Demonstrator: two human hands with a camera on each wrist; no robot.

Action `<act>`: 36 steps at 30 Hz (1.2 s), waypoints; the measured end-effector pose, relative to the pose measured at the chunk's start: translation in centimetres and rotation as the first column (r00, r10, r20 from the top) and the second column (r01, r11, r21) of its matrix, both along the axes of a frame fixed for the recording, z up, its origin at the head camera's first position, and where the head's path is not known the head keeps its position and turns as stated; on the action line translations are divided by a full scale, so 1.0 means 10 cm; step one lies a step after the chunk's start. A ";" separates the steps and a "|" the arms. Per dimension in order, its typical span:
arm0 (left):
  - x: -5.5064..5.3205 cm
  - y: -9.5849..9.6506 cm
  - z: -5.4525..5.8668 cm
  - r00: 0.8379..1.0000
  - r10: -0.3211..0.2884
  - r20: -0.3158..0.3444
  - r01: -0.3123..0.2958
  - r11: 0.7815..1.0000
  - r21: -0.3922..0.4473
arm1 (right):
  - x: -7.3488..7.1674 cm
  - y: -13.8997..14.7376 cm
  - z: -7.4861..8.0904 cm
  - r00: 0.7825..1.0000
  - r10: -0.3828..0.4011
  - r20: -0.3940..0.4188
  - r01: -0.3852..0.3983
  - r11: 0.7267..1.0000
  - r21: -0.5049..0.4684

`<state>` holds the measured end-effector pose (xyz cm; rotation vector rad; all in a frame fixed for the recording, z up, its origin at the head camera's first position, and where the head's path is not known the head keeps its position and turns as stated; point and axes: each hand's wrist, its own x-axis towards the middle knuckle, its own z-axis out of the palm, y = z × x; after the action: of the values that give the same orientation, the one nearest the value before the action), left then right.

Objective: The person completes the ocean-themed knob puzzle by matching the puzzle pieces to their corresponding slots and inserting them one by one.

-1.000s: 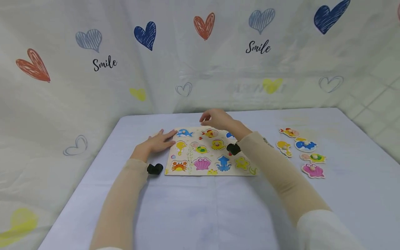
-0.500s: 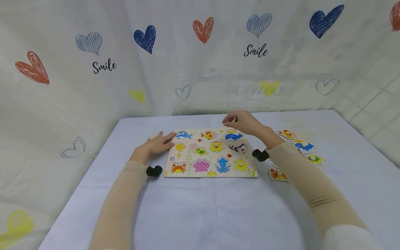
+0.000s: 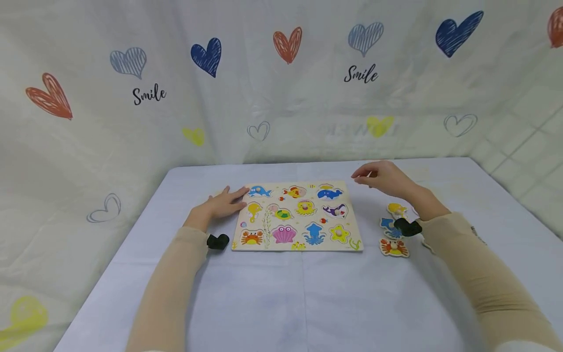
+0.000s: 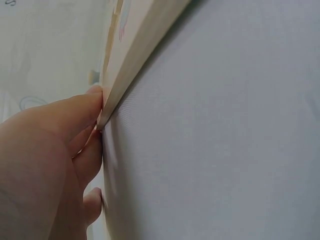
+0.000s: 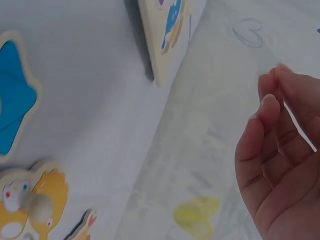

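Observation:
A wooden puzzle board (image 3: 301, 220) with sea animal pictures lies on the table. My left hand (image 3: 221, 203) rests beside its upper left side, the fingertips touching that edge; the left wrist view shows the fingers (image 4: 75, 112) against the board's side. To the right of the board, my right hand (image 3: 387, 177) is held above the table, fingers loosely bent, with nothing in it. Under my right forearm lie a yellow piece (image 3: 397, 209), a blue squid piece (image 3: 389, 226) and a crab piece (image 3: 394, 248). Other loose pieces are hidden by that arm.
A white cloth covers the table (image 3: 264, 298). Behind it hangs a pale curtain (image 3: 237, 98) printed with hearts. Each wrist carries a small black device, such as the left one (image 3: 217, 241). In the right wrist view, a yellow knobbed piece (image 5: 56, 190) lies near the squid piece.
My right hand has moved right, from over the board's far edge to beyond its right side, uncovering the orca and the board's right part. My left hand stays where it was.

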<state>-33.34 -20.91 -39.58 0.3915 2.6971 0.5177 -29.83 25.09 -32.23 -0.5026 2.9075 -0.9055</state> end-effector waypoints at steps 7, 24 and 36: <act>0.00 0.01 -0.01 1.000 0.008 0.001 -0.008 1.000 -0.002 | 0.13 0.37 -0.04 0.998 0.036 0.050 -0.038 0.999 0.037; 0.00 0.04 -0.01 1.000 0.007 -0.005 -0.007 1.000 -0.016 | 0.24 1.00 -0.27 0.976 0.048 0.212 -0.077 0.989 0.129; -0.01 0.04 -0.02 1.000 0.016 0.004 -0.016 1.000 -0.019 | 0.21 1.03 -0.40 0.980 0.026 0.196 -0.056 0.987 0.152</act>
<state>-33.46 -20.49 -39.81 0.3638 2.7010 0.4971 -27.77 35.37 -36.25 -0.4348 2.7512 -0.6720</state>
